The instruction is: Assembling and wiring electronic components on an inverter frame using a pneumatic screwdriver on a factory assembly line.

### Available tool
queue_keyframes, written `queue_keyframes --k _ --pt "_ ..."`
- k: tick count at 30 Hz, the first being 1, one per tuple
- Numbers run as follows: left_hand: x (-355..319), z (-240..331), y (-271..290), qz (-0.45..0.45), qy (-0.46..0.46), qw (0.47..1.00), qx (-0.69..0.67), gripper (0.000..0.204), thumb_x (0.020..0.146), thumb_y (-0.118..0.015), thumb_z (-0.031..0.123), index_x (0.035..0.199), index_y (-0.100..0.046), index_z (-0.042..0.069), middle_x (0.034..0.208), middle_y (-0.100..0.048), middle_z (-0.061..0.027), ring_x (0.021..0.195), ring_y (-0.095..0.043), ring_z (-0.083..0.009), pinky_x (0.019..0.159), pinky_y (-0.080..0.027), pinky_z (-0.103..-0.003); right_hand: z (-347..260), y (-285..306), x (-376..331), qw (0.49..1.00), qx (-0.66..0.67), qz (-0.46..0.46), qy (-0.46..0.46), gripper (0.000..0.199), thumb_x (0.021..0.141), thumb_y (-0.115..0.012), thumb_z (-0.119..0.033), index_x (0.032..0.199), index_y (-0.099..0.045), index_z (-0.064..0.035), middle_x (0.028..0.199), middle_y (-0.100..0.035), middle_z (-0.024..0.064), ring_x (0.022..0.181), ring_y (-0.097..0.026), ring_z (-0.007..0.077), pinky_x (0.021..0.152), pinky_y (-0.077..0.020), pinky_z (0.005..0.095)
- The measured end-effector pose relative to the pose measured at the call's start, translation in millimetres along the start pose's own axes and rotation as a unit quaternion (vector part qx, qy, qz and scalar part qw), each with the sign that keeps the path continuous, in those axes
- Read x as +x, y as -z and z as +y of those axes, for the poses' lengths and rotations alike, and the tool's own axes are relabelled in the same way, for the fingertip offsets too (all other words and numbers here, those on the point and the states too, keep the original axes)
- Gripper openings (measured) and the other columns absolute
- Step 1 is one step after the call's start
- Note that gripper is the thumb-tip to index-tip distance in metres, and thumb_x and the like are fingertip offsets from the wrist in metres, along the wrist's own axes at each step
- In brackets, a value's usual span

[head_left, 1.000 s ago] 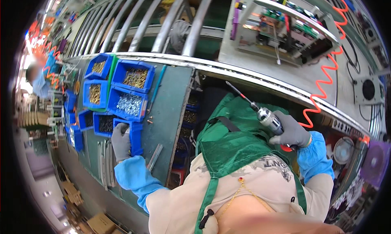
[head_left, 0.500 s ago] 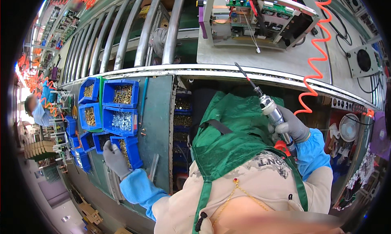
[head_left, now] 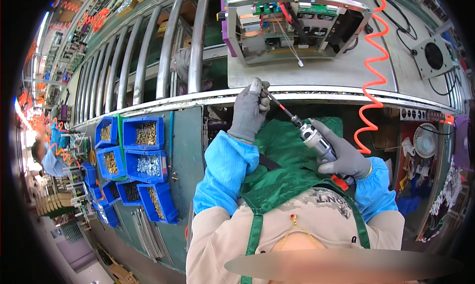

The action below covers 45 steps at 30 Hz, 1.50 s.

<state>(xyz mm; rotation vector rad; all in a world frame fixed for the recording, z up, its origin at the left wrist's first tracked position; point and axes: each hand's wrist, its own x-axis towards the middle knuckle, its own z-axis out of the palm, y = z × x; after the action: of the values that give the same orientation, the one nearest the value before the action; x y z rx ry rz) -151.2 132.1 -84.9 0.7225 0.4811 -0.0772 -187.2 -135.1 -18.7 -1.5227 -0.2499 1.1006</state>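
My right hand [head_left: 344, 153], in a grey glove, is wrapped round the silver body of a power screwdriver [head_left: 314, 138]. Its long bit points up and to the left. At the tip of that bit is my gloved left hand [head_left: 250, 111], with thumb and fingers pinched together; whatever small thing they hold is too small to make out. Just beyond the hands, an open metal chassis [head_left: 292, 59] with circuit boards and wires stands on the metal worktop [head_left: 316, 76]. A loose white connector [head_left: 300, 63] hangs from its front.
Blue bins [head_left: 143, 148] of brass, silver and dark fasteners sit on the green bench [head_left: 185, 150] at left. Steel rollers [head_left: 168, 51] lie at upper left. An orange coiled hose [head_left: 376, 76] hangs at right, near a mounted fan [head_left: 434, 56]. Another person [head_left: 52, 158] is far left.
My left hand has left the blue bins and moved up and right to the bit's tip, its fingers now pinched. The screwdriver in my right hand has shifted slightly left and down.
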Motion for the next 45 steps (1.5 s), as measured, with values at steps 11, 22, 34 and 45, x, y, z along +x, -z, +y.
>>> queue_keyframes --k 11,22,34,45 --pt "6.9 1.0 -1.6 -0.012 -0.076 0.971 0.226 0.033 0.096 -0.056 0.031 0.099 -0.064 -0.002 0.075 -0.056 -0.0021 0.057 -0.052 -0.0060 0.048 -0.038 -0.019 9.0 -3.0 3.2 0.999 0.034 0.025 0.008 0.103 0.066 -0.070 -0.007 0.152 -0.015 -0.0174 0.110 -0.053 0.0050 0.079 -0.053 0.0109 0.075 -0.0458 0.0276" --pt "13.2 16.4 -6.6 -0.085 -0.109 0.918 0.371 0.033 0.098 -0.050 0.029 0.098 -0.065 0.000 0.076 -0.059 -0.0032 0.059 -0.056 -0.0068 0.052 -0.043 -0.020 20.5 -2.8 9.4 0.994 0.106 0.026 0.020 0.106 0.060 -0.065 0.001 0.152 -0.015 -0.0157 0.111 -0.050 0.0068 0.077 -0.056 0.0134 0.068 -0.0479 0.0281" --pt "31.4 7.3 -10.4 -0.142 -0.046 0.969 0.195 0.036 0.098 -0.048 0.028 0.106 -0.062 -0.005 0.081 -0.059 -0.0060 0.065 -0.055 -0.0086 0.055 -0.042 -0.021 19.7 10.5 10.8 0.996 0.073 0.037 0.046 0.102 0.064 -0.070 -0.011 0.152 -0.019 -0.0187 0.114 -0.053 0.0046 0.082 -0.054 0.0114 0.078 -0.0455 0.0271" --pt "33.0 56.7 -56.0 -0.008 -0.529 0.300 0.793 0.029 0.084 -0.058 0.014 0.110 -0.065 0.002 0.093 -0.065 -0.0065 0.082 -0.061 -0.0177 0.069 -0.049 -0.032 25.9 18.5 11.1 0.990 0.097 0.068 0.079 0.104 0.062 -0.073 -0.014 0.152 -0.019 -0.0168 0.120 -0.052 0.0043 0.082 -0.052 0.0100 0.078 -0.0445 0.0261"
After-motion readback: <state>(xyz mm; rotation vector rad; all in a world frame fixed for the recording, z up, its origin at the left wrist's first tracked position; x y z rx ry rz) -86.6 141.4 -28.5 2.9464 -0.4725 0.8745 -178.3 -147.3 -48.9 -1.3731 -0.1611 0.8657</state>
